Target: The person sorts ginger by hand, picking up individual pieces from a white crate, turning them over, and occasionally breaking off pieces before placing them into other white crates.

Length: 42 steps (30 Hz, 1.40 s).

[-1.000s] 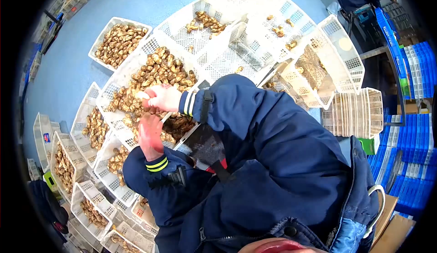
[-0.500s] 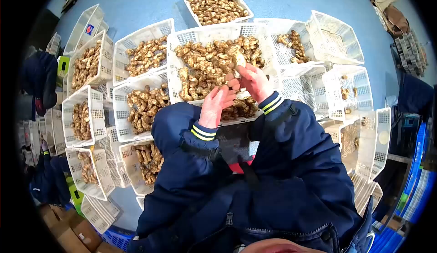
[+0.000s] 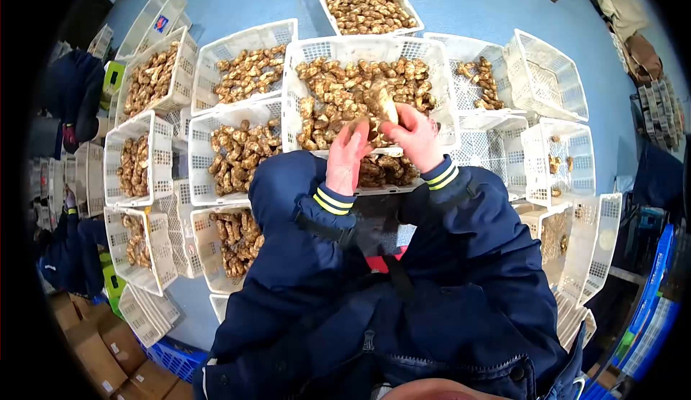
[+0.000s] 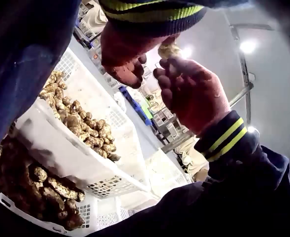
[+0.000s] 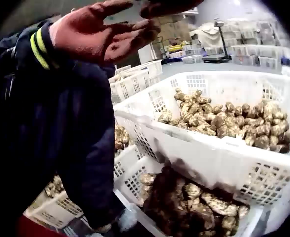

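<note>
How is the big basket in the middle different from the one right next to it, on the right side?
The middle basket looks bigger; the right-hand basket looks smaller. The middle basket has loads of brown, knobbly lumps, but the right-hand basket has just a few, so its bottom shows. Both are white, with little holes in them.

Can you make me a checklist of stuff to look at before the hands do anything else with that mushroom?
1. Right hand gripping the mushroom: ok.
2. Left hand open, close by: ok.
3. Big middle crate emptied: not ok, lots of mushrooms inside.
4. Room in the crate to its right: ok, just a small bunch there.
5. Mushroom clean all round: cannot tell, the hand hides some.
</note>
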Available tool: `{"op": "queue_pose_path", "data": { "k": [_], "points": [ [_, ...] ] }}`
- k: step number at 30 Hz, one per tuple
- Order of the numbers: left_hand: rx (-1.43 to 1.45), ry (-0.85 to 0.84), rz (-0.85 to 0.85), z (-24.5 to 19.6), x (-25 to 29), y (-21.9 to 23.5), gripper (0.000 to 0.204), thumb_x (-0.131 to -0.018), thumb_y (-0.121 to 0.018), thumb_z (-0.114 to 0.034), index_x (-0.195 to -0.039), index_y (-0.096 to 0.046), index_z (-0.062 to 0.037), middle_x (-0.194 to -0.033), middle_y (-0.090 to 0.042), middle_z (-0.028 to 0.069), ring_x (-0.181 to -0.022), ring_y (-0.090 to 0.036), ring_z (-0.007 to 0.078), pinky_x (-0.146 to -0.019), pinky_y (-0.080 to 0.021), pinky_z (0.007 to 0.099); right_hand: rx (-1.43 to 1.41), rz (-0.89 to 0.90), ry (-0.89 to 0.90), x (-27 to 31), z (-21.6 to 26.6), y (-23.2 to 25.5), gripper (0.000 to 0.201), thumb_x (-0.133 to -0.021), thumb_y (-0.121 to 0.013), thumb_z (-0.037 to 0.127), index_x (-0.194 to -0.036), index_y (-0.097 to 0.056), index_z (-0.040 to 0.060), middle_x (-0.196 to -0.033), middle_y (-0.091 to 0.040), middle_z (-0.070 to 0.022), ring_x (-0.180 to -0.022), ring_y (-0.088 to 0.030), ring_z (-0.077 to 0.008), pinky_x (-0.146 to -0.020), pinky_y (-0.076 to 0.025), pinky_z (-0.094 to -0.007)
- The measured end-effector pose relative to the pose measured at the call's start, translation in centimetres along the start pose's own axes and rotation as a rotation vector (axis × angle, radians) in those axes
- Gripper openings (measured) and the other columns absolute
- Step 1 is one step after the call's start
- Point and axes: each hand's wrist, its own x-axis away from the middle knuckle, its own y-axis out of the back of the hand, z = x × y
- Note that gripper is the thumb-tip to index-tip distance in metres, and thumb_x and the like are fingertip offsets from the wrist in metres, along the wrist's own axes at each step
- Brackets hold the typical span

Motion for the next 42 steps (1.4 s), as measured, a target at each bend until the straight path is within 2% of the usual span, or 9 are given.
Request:
{"op": "queue_pose_path", "data": {
  "k": [5,16,26,33,34,38,40,41,42],
  "points": [
    [0.178,0.015,0.005,-0.6,0.1,-0.8,0.037,-0.086,-0.055,-0.017,-0.117,-0.044,0.0011,-0.103,-0.054,0.0029,-0.093,-0.051,0.0097,-0.08,-0.039,0.0223,0.615,0.009,0.45,1.3,1.1,-1.7,0.036,-0.071,-0.063,0.024,-0.103,-0.055,0.0093,-0.092,-0.061,-0.0075,-0.083,-0.059,-0.0245,-0.064,-0.047,-0.0335],
    [0.255,-0.062,-0.051,-1.4,0.1,0.5,0.018,-0.086,-0.053,-0.016,-0.098,-0.051,-0.0016,-0.095,-0.059,0.0094,-0.085,-0.06,0.021,-0.07,-0.053,0.033,-0.162,0.126,-0.104,-1.3,-3.3,-0.1,0.031,-0.083,-0.047,0.005,-0.114,-0.05,-0.0018,-0.09,-0.061,-0.0065,-0.079,-0.059,-0.0127,-0.072,-0.046,-0.0225],
    [0.231,0.024,-0.092,-1.5,0.4,0.6,0.033,-0.085,-0.053,-0.015,-0.113,-0.046,0.0,-0.11,-0.055,0.0083,-0.099,-0.055,0.0189,-0.079,-0.048,0.0352,-0.236,0.236,-0.164,-0.5,-1.7,-0.8,0.033,-0.083,-0.053,0.009,-0.114,-0.05,-0.0017,-0.09,-0.061,-0.0066,-0.082,-0.058,-0.0123,-0.072,-0.047,-0.0241],
    [0.163,0.144,-0.329,-1.3,0.1,-0.4,0.027,-0.086,-0.052,-0.022,-0.11,-0.05,-0.01,-0.101,-0.056,-0.0016,-0.081,-0.049,0.0093,-0.068,-0.037,0.027,0.099,0.24,0.052,-0.1,-0.6,-1.8,0.045,-0.075,-0.065,0.02,-0.113,-0.051,0.0003,-0.097,-0.061,-0.0122,-0.089,-0.058,-0.0176,-0.077,-0.045,-0.0279],
    [0.144,0.176,-0.17,-1.0,-0.2,0.4,0.061,-0.084,-0.057,-0.018,-0.131,-0.023,-0.0002,-0.112,-0.052,0.0048,-0.102,-0.049,0.0119,-0.079,-0.037,0.028,0.159,0.211,0.105,0.2,-1.0,-1.8,0.047,-0.074,-0.066,0.021,-0.114,-0.05,0.0007,-0.096,-0.06,-0.0136,-0.089,-0.058,-0.0205,-0.077,-0.045,-0.029],
    [0.066,0.185,-0.037,-1.2,0.6,-0.2,0.045,-0.084,-0.057,-0.02,-0.123,-0.04,-0.0049,-0.109,-0.053,0.0017,-0.101,-0.048,0.0107,-0.078,-0.037,0.0215,0.249,0.095,0.056,0.3,-2.5,-2.3,0.042,-0.075,-0.062,0.021,-0.11,-0.052,0.0016,-0.089,-0.06,-0.0149,-0.082,-0.06,-0.0258,-0.071,-0.047,-0.0333],
    [-0.441,-0.172,0.22,-0.9,0.0,0.2,0.038,-0.087,-0.051,-0.024,-0.12,-0.045,-0.0078,-0.115,-0.052,0.0046,-0.099,-0.05,0.0156,-0.085,-0.039,0.0306,0.182,0.079,0.042,0.2,-2.6,-1.9,0.038,-0.078,-0.057,0.022,-0.109,-0.053,0.0008,-0.084,-0.061,-0.0116,-0.074,-0.059,-0.0211,-0.065,-0.046,-0.0306],
    [0.076,0.15,-0.102,-0.2,0.3,-0.1,0.039,-0.088,-0.05,-0.025,-0.12,-0.045,-0.0056,-0.116,-0.051,0.0069,-0.105,-0.048,0.0202,-0.091,-0.037,0.0374,0.006,0.122,-0.058,0.0,-2.6,-1.6,0.037,-0.079,-0.056,0.021,-0.109,-0.052,-0.0003,-0.083,-0.061,-0.0087,-0.07,-0.057,-0.017,-0.063,-0.045,-0.0284],
    [0.205,0.098,-0.065,-0.2,-0.1,0.3,0.039,-0.088,-0.05,-0.027,-0.119,-0.045,-0.0038,-0.117,-0.05,0.01,-0.109,-0.047,0.0242,-0.092,-0.036,0.0421,-0.173,0.164,-0.157,-0.5,-2.3,-1.3,0.036,-0.08,-0.056,0.02,-0.109,-0.052,-0.0014,-0.082,-0.061,-0.0058,-0.067,-0.055,-0.0128,-0.062,-0.044,-0.0262]
  ]
}}
